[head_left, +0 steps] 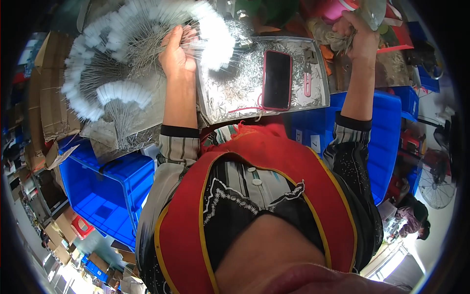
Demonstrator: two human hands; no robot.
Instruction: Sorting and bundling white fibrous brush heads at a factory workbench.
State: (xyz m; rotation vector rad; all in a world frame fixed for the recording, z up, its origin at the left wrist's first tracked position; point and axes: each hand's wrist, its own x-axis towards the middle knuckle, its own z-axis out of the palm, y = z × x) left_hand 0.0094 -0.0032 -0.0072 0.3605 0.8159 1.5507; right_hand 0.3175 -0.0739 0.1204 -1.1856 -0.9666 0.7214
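My left hand (177, 58) is at the upper middle, its fingers wrapped round the thin wire stems of a bunch of white-tipped wire brushes (215, 46). The bunch fans out beyond the hand, and part of it is bleached by bright light. More of these brushes lie in a wide fan (90, 66) to the left, with a smaller fan (122, 98) nearer me. At the upper right my right hand (361, 36) is closed, fingers curled beside a pale, crumpled bundle (325, 34). What it grips is hidden.
A white tray (230, 105) strewn with short metal bits holds a dark-screened phone (277, 78) in a pink case and a pink-handled cutter (307, 83). Blue crates (98, 181) stand below on the left and right. Cardboard (54, 108) stands at the far left.
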